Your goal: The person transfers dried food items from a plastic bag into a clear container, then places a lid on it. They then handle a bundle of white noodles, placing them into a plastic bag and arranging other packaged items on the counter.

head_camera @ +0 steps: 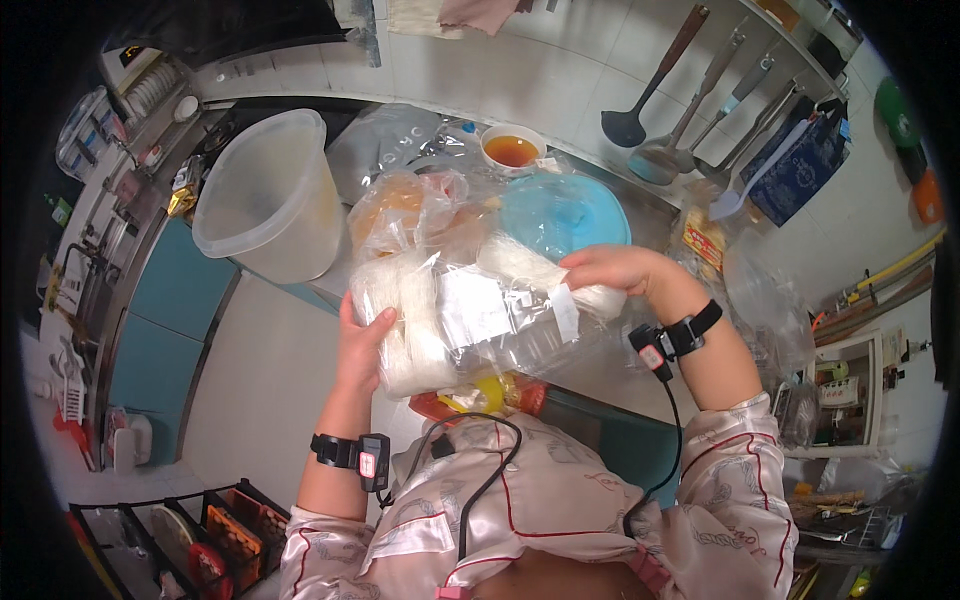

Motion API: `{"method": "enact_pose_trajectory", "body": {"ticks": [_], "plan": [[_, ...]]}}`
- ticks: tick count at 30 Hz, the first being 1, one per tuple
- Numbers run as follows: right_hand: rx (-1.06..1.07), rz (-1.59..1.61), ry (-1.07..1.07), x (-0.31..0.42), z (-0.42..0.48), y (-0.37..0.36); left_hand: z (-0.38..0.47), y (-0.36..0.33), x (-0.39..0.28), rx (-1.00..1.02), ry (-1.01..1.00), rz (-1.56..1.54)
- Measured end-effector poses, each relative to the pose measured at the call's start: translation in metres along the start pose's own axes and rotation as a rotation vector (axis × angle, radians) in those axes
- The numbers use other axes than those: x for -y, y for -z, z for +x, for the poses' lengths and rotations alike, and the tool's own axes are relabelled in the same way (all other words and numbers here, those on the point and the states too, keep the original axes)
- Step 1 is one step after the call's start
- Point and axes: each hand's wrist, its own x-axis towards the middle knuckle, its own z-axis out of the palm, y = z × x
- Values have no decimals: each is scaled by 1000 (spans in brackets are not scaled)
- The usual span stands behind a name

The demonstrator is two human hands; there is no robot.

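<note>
Bundles of dried white rice noodles (409, 322) lie in a clear plastic bag (517, 337) with a white label. My left hand (365, 337) grips the bag's left end, thumb across the noodle bundles. At the other end, my right hand (615, 270) holds one noodle bundle (525, 262) with bent fingers; whether plastic lies between is unclear. Behind the bag are a plastic bag with orange-brown contents (397, 202) and a light blue round lid or bowl (592, 210), partly under clear film.
A large translucent plastic tub (270, 202) stands at the left counter edge. A white bowl of amber liquid (514, 148) sits near the wall. Ladles and turners, among them a black ladle (626, 124), hang at upper right. A divided black rack (180, 547) is at lower left.
</note>
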Motion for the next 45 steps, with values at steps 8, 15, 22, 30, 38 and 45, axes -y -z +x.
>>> {"method": "enact_pose_trajectory", "body": {"ticks": [8, 15, 22, 30, 38, 45], "plan": [[142, -205, -26, -17, -19, 43, -1, 22, -5, -83, -64, 35], [120, -395, -134, -53, -19, 56, -13, 46, -17, -194, -130, 66], [77, -628, -45, -92, 17, 37, -18, 50, -24, -216, -119, 39], [-218, -1133, 362, -131, 53, -39, -18, 45, -24, -145, -115, -12], [-212, -1112, 275, -148, 58, -64, -15, 39, -20, -109, -70, -44], [-513, -136, 520, -53, -12, -37, -14, 21, -13, -72, -47, -58]]}}
